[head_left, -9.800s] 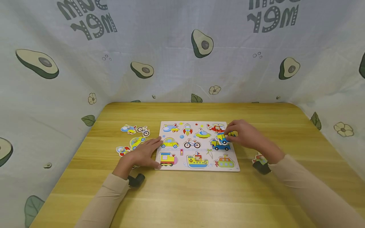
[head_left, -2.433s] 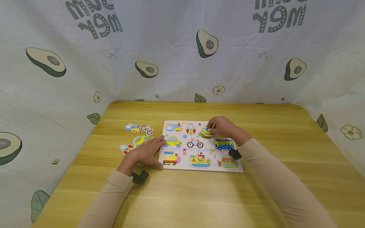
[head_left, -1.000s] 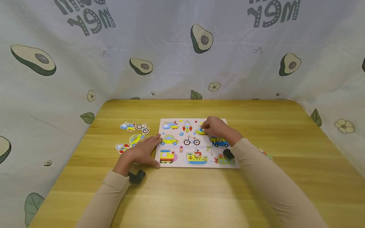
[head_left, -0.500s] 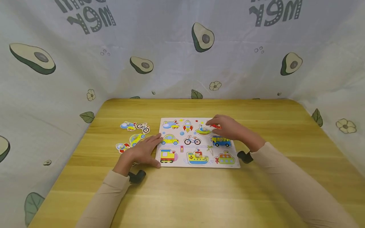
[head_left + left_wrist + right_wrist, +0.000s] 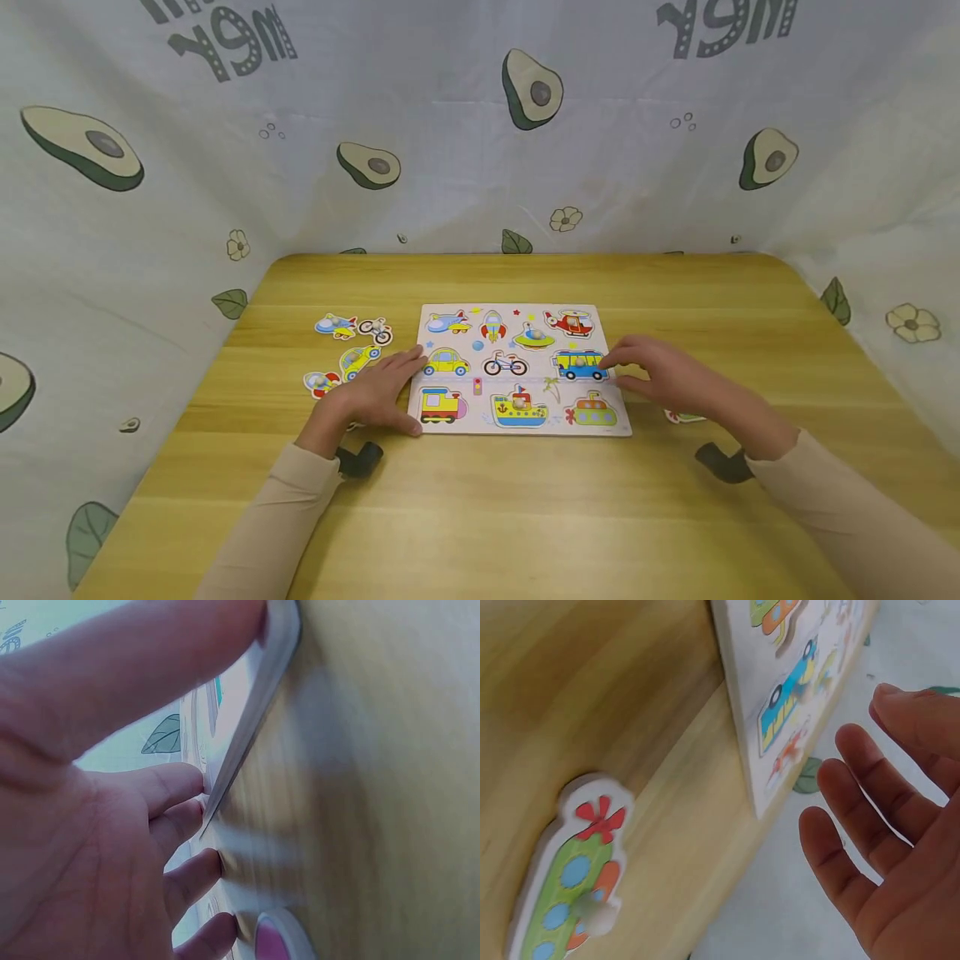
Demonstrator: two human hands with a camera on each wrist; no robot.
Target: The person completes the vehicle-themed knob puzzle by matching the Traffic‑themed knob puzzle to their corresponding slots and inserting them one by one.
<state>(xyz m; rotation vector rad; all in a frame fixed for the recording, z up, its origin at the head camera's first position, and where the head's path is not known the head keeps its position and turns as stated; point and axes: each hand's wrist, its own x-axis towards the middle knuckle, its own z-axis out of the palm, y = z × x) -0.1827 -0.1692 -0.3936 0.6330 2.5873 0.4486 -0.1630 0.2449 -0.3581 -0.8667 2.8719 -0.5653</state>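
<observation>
A white puzzle board [image 5: 480, 427] with printed vehicles lies mid-table. My left hand [image 5: 375, 395] rests along its left edge, with the thumb at the near corner and the fingers spread. My right hand [image 5: 667, 377] hovers at the right edge, fingers loosely bent and holding nothing. Its fingertips overlap the knobbed bus piece [image 5: 577, 367]. Knobbed flying saucer [image 5: 532, 340], helicopter [image 5: 567, 322] and ship [image 5: 517, 412] pieces lie in their matching spaces. To the right, a loose submarine piece [image 5: 570, 892] lies on the table, mostly hidden by my right wrist in the head view.
Left of the board lie loose plane [image 5: 335, 326], bicycle [image 5: 375, 331], car [image 5: 358, 362] and rocket [image 5: 321, 384] pieces. Another piece is mostly hidden under my left wrist; a pink-topped piece [image 5: 271, 943] shows in the left wrist view. A patterned curtain [image 5: 450, 150] surrounds the table.
Earlier my right hand held the bus piece, then the flying saucer piece; both now lie in the board. It has let go of the saucer and moved right. My left hand has stayed put.
</observation>
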